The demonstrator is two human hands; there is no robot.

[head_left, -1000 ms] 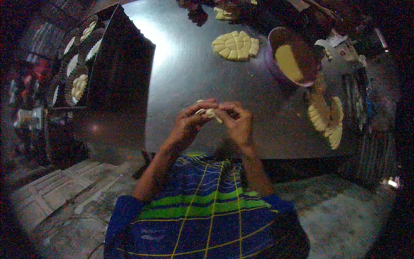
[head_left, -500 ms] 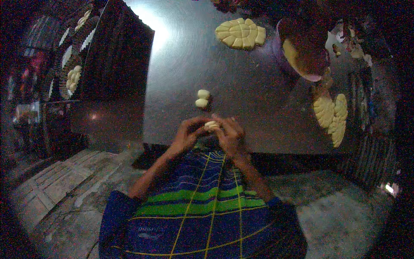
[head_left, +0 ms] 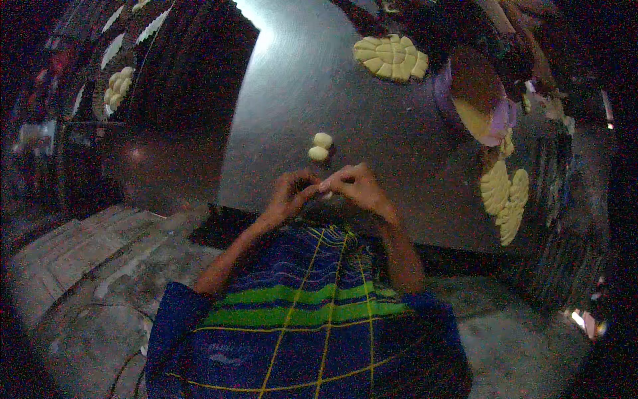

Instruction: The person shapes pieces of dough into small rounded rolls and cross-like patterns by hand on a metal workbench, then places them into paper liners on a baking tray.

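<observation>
My left hand (head_left: 294,193) and my right hand (head_left: 359,189) meet above the near edge of the metal table (head_left: 279,113). Between their fingertips is a small piece of pale dough (head_left: 327,195), mostly covered by the fingers. Both hands are closed around it, thumbs and fingers pinched together. Just beyond the hands, two smooth dough balls lie on the table, the nearer ball (head_left: 318,153) against the farther ball (head_left: 323,139).
A scored slab of dough (head_left: 391,57) lies at the far side. Right of it a purple tub (head_left: 488,100) holds something yellowish. Leaf-like dough pieces (head_left: 510,206) lie at the right. Trays with dough balls (head_left: 119,88) stand at far left, past a dark ridged panel (head_left: 193,73).
My fingers have closed further over the dough piece, which shows less now. My right hand has risen slightly. The whole view has tilted a little; the two dough balls stay together.
</observation>
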